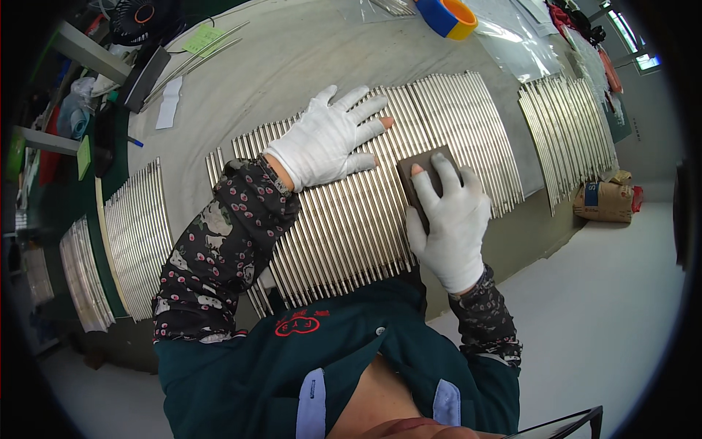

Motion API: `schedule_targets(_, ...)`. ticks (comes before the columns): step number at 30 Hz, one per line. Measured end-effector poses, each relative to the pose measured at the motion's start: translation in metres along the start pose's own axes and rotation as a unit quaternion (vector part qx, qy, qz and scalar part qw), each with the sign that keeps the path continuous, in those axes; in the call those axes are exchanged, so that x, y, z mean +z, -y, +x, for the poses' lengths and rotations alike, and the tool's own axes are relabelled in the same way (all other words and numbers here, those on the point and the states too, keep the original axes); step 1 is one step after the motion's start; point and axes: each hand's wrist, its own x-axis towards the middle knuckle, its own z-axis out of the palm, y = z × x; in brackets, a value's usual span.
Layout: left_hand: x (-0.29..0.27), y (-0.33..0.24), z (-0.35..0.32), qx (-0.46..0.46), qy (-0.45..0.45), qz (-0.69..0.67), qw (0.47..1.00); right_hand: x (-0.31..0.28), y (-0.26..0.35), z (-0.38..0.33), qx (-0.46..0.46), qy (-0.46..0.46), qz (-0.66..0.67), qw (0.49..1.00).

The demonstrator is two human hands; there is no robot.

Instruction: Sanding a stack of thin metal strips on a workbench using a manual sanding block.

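Note:
A wide row of thin, shiny metal rods [351, 219] lies side by side on the grey workbench [292, 58]. My left hand [329, 139], in a white glove with cut fingertips, rests flat and spread on the upper part of the rods. My right hand [450, 219], gloved the same way, presses a dark brown rectangular sanding block [420, 172] onto the rods at the right of the row.
More batches of rods lie at the right [570, 132] and at the left [139, 234], with another on a lower surface [84, 274]. A blue-and-yellow tape roll [447, 16], clear plastic bags, paper notes and a small black fan [142, 14] sit at the back. A brown sack [605, 201] stands on the floor.

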Motion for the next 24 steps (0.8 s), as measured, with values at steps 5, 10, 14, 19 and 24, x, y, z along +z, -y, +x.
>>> schedule_targets(5,0.007,0.004,-0.003,0.0,-0.017,-0.003,1.0,-0.013,-0.012,-0.004,-0.02,0.024,0.049,0.998)
schedule_targets(10,0.004,0.001,-0.004,-0.004,-0.008,-0.003,1.0,-0.012,-0.023,-0.015,0.032,-0.03,0.038,0.998)
schedule_targets(14,0.005,0.0,-0.002,0.001,0.003,0.006,1.0,0.006,-0.008,0.0,0.027,-0.017,0.007,0.999)
schedule_targets(19,0.007,0.006,0.001,0.005,-0.001,0.021,1.0,0.0,-0.023,0.024,0.005,-0.028,0.057,0.998)
schedule_targets(24,0.01,0.004,0.005,0.006,0.003,0.052,0.999,-0.018,-0.047,-0.037,0.078,-0.107,0.071,0.989)
